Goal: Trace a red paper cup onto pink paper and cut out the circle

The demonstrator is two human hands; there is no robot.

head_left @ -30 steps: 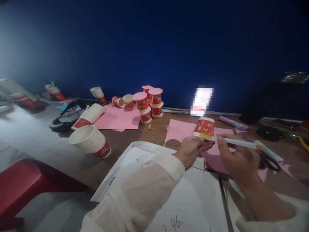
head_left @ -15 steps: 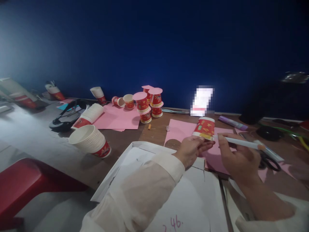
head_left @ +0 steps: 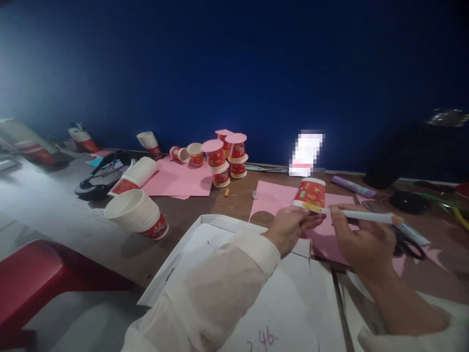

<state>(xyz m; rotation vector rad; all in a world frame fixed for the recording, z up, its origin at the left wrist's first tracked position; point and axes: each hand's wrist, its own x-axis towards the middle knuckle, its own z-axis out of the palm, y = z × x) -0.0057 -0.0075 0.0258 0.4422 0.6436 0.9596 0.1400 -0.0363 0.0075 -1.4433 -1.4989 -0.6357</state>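
The red paper cup with gold stars and white rims (head_left: pixel 310 193) sits in the left hand (head_left: pixel 289 230), thumb and fingers pinching its lower edge, above pink paper sheets (head_left: pixel 276 198). The right hand's (head_left: pixel 366 239) fingers pinch a slim white pen (head_left: pixel 370 216) at the cup.

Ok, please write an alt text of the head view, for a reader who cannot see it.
The left hand holds a red patterned paper cup while the right hand holds a slim white tool at its lower edge. Farther left are red cups topped with pink discs, and nested paper cups.
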